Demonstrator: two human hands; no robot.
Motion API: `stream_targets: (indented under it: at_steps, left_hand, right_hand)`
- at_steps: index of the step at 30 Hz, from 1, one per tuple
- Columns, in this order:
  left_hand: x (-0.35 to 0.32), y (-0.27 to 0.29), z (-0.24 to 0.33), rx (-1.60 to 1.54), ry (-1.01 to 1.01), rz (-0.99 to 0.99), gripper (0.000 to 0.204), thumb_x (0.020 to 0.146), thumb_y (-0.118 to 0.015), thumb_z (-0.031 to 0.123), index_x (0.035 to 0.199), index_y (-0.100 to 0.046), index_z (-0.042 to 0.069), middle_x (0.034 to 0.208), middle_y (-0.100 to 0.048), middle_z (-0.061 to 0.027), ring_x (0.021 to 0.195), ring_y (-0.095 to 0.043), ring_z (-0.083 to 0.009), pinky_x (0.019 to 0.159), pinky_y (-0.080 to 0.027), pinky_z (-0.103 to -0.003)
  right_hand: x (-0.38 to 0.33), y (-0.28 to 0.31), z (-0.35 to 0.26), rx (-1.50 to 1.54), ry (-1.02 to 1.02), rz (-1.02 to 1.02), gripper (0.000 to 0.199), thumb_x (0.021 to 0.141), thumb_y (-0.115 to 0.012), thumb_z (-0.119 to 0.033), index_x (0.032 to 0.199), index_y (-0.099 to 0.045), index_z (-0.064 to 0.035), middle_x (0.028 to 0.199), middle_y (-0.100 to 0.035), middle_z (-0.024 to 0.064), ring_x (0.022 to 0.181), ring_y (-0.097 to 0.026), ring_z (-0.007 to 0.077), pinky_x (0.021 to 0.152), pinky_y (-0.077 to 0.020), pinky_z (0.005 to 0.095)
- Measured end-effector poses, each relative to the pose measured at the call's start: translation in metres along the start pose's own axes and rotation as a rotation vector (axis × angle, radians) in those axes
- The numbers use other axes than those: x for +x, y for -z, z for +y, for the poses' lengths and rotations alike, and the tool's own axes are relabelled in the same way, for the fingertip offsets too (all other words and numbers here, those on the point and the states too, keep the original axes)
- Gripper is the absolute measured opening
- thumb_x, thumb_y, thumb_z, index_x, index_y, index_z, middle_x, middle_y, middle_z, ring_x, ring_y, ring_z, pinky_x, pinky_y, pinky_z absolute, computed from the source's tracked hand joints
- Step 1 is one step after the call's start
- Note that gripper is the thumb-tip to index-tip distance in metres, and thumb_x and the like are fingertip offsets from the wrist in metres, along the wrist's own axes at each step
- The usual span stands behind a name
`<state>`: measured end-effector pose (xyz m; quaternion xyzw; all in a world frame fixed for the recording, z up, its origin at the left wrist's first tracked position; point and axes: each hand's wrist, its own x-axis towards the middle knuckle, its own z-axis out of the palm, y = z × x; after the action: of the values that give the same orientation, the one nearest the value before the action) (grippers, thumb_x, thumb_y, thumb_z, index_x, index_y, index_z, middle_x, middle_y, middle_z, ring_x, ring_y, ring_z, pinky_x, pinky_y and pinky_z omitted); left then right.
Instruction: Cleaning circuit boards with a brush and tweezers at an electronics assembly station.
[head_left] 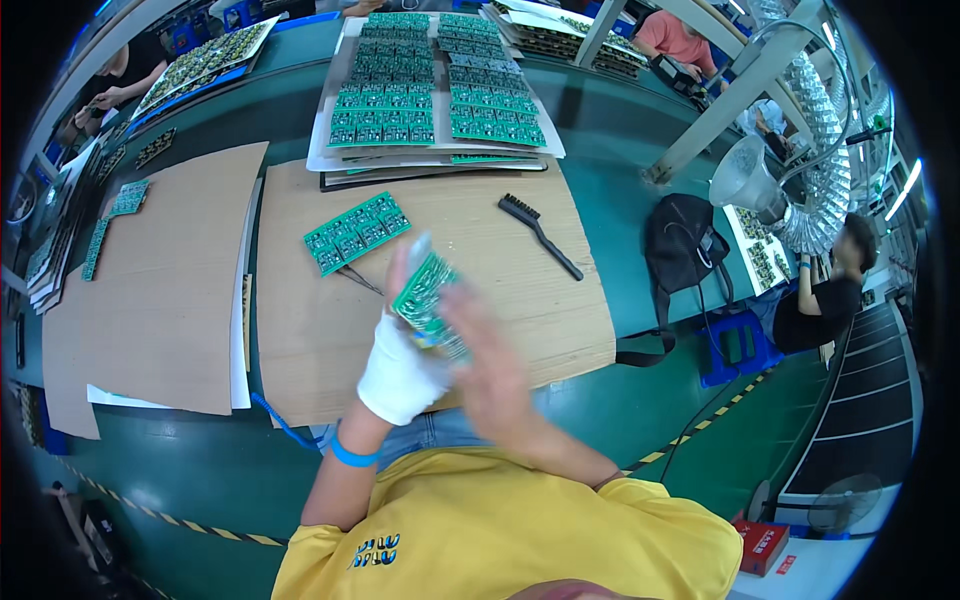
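In my left hand (398, 365), which wears a white glove and a blue wrist band, is a green circuit board (425, 300), tilted above the cardboard (510, 340). My right hand (488, 365) is bare and smeared by motion at the board's right edge; whether its fingers grip the board cannot be made out. Another green circuit board panel (358, 233) lies flat on the cardboard beyond my left hand. Tweezers (360, 280) stick out from under its near edge. To the right, a black brush (540, 236) rests on the cardboard.
Stacked white sheets (550, 143) at the back carry rows of green boards (383, 95). Left is another cardboard sheet (170, 290) with boards at its edge. A black bag (685, 240), a fume duct (815, 150) and a blue stool (738, 345) stand right. Other people work around.
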<state>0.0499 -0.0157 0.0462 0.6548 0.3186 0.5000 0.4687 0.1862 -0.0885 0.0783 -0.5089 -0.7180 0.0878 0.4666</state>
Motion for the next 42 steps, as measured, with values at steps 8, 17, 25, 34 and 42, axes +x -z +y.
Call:
stream_targets:
  at_steps: [8,17,25,34,42]
  left_hand:
    - [-0.032,0.016,-0.019,-0.506,0.235,0.042,0.098,0.075,-0.088,-0.005,0.156,-0.036,0.009,0.151,-0.054,-0.0108,0.131,-0.061,-0.0261,0.109,-0.054,-0.043]
    - [-0.023,0.03,-0.028,-0.446,0.256,-0.02,0.097,0.073,-0.091,-0.003,0.153,-0.037,0.007,0.146,-0.056,-0.0109,0.129,-0.061,-0.0206,0.108,-0.054,-0.038]
    - [-0.015,0.032,-0.052,-0.462,0.226,0.033,0.093,0.074,-0.091,-0.001,0.15,-0.037,0.008,0.142,-0.056,-0.0106,0.127,-0.06,-0.0209,0.109,-0.053,-0.039]
    - [-0.015,0.035,-0.069,-0.355,0.159,0.112,0.09,0.072,-0.092,0.0,0.144,-0.039,0.008,0.143,-0.054,-0.0133,0.129,-0.059,-0.0249,0.108,-0.053,-0.04]
    - [-0.014,0.04,-0.069,-0.287,0.146,0.105,0.089,0.071,-0.092,-0.001,0.143,-0.04,0.007,0.143,-0.055,-0.0147,0.13,-0.059,-0.0265,0.108,-0.053,-0.042]
  right_hand:
    - [0.037,0.034,0.066,-0.458,-0.194,0.031,0.037,0.095,-0.071,-0.017,0.127,-0.065,0.0015,0.124,-0.066,0.0239,0.111,-0.063,0.0421,0.094,-0.0511,0.0501]
    - [0.034,0.034,0.137,-0.558,-0.283,0.063,0.021,0.102,-0.061,-0.01,0.12,-0.061,0.001,0.105,-0.059,0.0181,0.089,-0.06,0.0328,0.077,-0.0505,0.0421]
    - [0.03,-0.032,0.012,0.26,-0.095,-0.266,0.038,0.093,-0.059,0.01,0.128,-0.07,-0.0013,0.094,-0.056,0.0105,0.075,-0.058,0.0218,0.065,-0.0476,0.0297]
    - [0.037,-0.02,0.05,-0.198,-0.139,-0.166,0.054,0.079,-0.065,0.014,0.126,-0.077,-0.0082,0.078,-0.055,0.0092,0.074,-0.057,0.0219,0.062,-0.0466,0.0324]
    - [0.025,-0.023,0.033,-0.148,0.02,-0.299,0.049,0.079,-0.067,0.013,0.122,-0.08,-0.0092,0.078,-0.055,0.0074,0.069,-0.05,0.0207,0.058,-0.0414,0.0314]
